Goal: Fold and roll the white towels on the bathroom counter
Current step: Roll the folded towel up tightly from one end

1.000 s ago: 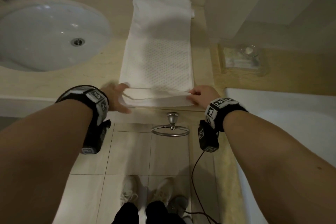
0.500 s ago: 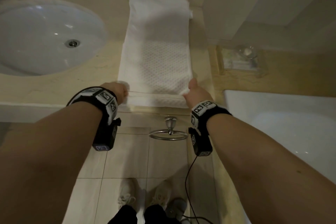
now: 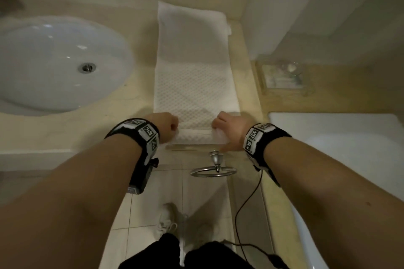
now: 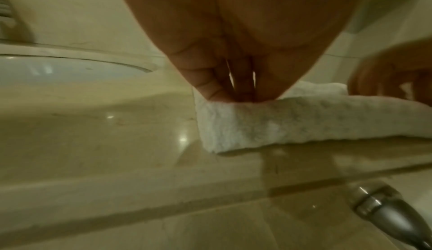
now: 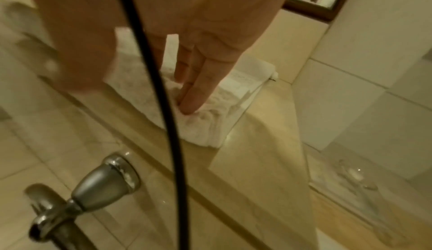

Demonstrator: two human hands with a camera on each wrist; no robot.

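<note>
A long white towel (image 3: 192, 85), folded into a narrow strip, lies on the beige counter (image 3: 87, 133) from the front edge back to the wall. Its near end is turned over into a low roll (image 3: 194, 136). My left hand (image 3: 168, 124) grips the roll's left end, its fingers (image 4: 219, 87) pointing down onto the top of the roll (image 4: 304, 120). My right hand (image 3: 227, 126) grips the right end, with fingers (image 5: 194, 96) pushed into the bunched cloth (image 5: 205, 130) and the thumb on the near side.
A white oval sink (image 3: 54, 61) is sunk into the counter on the left. A chrome towel ring (image 3: 213, 171) hangs below the counter edge. A clear tray (image 3: 282, 76) stands at the right, beside a white bathtub rim (image 3: 338, 137). A black cable (image 3: 247, 203) hangs from my right wrist.
Both hands have moved inward from the towel's near corners and turned the near end over, away from me, into a small roll. The strip's far part has not moved.
</note>
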